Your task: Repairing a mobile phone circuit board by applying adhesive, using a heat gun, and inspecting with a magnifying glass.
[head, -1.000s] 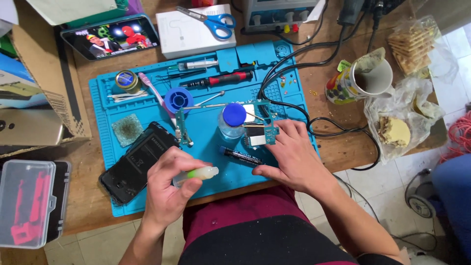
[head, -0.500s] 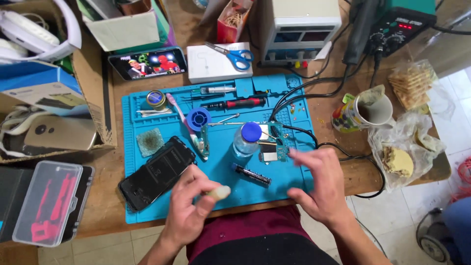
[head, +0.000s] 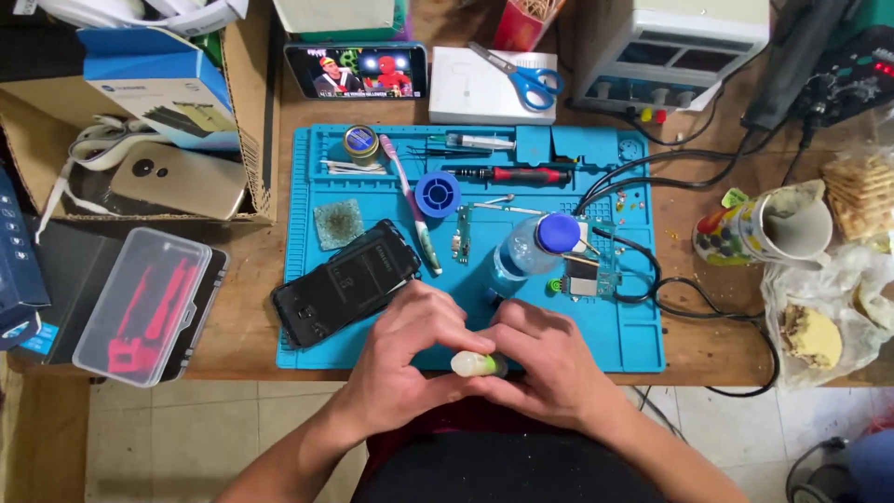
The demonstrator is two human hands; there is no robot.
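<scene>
Above the mat's near edge, 2 hands closed around a small tube

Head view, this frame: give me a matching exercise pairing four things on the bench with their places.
Things:
1. scissors
2. small pale tube
3. dark phone
4. clear plastic case

Places:
A. between the left hand and right hand
B. on the wood, left of the blue mat
C. on the white box
D. on the mat's lower left part

Pairs: 1-C, 2-A, 3-D, 4-B
</scene>
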